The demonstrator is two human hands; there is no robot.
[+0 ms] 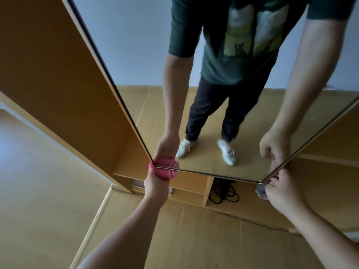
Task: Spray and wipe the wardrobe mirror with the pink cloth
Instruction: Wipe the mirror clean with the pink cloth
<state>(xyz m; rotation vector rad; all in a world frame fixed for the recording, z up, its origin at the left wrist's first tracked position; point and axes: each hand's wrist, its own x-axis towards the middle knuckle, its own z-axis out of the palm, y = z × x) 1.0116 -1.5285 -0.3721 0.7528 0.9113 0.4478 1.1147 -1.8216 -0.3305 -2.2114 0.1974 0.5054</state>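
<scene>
The wardrobe mirror (213,117) is a tall door with a thin metal frame, and it reflects a person's body and both arms. My left hand (156,184) grips the pink cloth (165,171) and presses it against the mirror's bottom left corner. My right hand (281,189) is at the bottom right corner, fingers curled around the door's edge. A small greyish object (261,191) shows just left of that hand; I cannot tell what it is or whether the hand holds it. No spray bottle is clearly visible.
Wooden wardrobe panels (58,78) stand to the left and right of the mirror. Low open shelves (190,193) sit under the door, one holding a coiled black cable (223,193). Cardboard sheets (194,239) cover the floor below my arms.
</scene>
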